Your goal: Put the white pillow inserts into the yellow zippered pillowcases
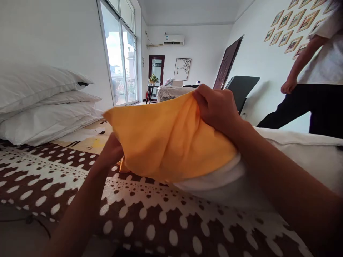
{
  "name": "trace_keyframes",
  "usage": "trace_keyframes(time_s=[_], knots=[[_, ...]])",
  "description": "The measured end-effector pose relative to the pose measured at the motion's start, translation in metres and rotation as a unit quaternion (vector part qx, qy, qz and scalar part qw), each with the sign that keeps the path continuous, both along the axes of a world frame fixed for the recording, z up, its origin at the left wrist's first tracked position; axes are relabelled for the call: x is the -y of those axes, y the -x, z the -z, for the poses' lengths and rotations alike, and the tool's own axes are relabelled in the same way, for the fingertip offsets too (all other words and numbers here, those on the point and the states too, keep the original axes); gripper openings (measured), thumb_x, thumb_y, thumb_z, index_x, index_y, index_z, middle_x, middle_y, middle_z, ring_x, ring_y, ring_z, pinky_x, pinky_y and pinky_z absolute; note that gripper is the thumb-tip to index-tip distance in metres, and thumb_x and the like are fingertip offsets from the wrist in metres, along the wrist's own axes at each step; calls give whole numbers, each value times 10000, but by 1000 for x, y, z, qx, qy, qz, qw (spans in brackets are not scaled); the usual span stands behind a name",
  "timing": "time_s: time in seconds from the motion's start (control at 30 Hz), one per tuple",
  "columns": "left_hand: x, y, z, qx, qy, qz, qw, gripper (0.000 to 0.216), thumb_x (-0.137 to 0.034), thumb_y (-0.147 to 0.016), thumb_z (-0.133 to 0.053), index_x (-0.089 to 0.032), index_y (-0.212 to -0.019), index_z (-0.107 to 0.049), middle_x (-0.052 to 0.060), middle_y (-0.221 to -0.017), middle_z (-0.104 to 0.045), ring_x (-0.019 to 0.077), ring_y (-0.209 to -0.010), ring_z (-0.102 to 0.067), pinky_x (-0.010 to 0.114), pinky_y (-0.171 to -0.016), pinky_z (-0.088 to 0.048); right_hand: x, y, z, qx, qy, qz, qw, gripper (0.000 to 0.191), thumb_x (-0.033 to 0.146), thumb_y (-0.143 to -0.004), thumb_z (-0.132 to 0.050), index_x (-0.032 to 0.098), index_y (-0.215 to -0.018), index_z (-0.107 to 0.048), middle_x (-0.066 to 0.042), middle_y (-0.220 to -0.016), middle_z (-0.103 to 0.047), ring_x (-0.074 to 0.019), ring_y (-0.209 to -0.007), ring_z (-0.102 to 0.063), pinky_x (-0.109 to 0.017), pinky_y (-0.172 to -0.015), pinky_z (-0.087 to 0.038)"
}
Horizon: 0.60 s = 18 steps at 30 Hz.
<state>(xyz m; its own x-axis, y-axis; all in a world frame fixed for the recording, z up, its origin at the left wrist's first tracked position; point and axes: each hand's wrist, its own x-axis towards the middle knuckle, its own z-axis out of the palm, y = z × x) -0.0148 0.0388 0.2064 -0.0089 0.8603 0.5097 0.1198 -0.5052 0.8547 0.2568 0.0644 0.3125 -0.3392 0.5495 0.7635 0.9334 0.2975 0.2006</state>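
An orange pillowcase (pixel 160 139) covers part of a white pillow (pixel 222 182), whose bare end shows at the lower right of the cloth. My right hand (pixel 215 105) is closed on the pillowcase's upper edge. At the left end my left hand (pixel 111 150) grips the pillowcase near its lower corner, its fingers partly hidden behind the cloth. Pillowcase and pillow are held tilted over a bed with a brown and white dotted cover (pixel 150 214).
Several white pillows (pixel 40 103) are stacked at the left on a cream patterned sheet (pixel 91 137). A white cushion-like piece (pixel 300 146) lies at the right. Another person (pixel 321 67) stands at the right, near a dark grey panel (pixel 242 87).
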Motion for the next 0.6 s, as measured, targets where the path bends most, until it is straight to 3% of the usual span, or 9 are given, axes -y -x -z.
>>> trace_keyframes(time_s=[0.1,0.23,0.33,0.43,0.6], knots=[[6,-11,-5,-82,-57,26,995,329,-335,-473,-812,-232,-758,-685,9,-696,-576,194,-701,-537,336,-649,-464,0,-15,6,38,7,17,999,348,359,-960,-305,194,-875,-599,-73,-694,-617,-193,-645,-529,-309,-608,-252],[12,-25,-15,-260,-209,-106,937,170,-319,-726,-656,-220,-865,-651,21,-847,-578,163,-802,-527,307,-722,-413,-1,-28,16,74,-10,-7,997,309,293,-929,-353,198,-793,-613,-66,-708,-640,-190,-667,-530,-309,-643,-295],[12,-32,-22,-306,-219,-138,916,117,-287,-799,-559,-177,-819,-594,20,-841,-593,149,-802,-526,288,-719,-389,-2,-27,21,69,-21,-30,997,272,266,-903,-406,189,-760,-624,-74,-734,-649,-212,-751,-551,-333,-712,-341],[9,-33,-25,-263,-208,-119,934,80,-234,-765,-561,-168,-792,-596,-6,-749,-600,118,-694,-496,252,-627,-353,7,-13,26,13,-34,-53,998,200,238,-864,-467,175,-902,-653,-101,-869,-666,-251,-868,-557,-373,-769,-371],[-5,-19,-16,-57,-170,-68,981,244,-266,-579,-746,-152,-655,-544,-32,-615,-534,88,-592,-429,207,-529,-335,45,35,31,-15,-36,-179,983,363,186,-849,-497,169,-1206,-557,-121,-1174,-605,-282,-1083,-505,-416,-881,-359]])
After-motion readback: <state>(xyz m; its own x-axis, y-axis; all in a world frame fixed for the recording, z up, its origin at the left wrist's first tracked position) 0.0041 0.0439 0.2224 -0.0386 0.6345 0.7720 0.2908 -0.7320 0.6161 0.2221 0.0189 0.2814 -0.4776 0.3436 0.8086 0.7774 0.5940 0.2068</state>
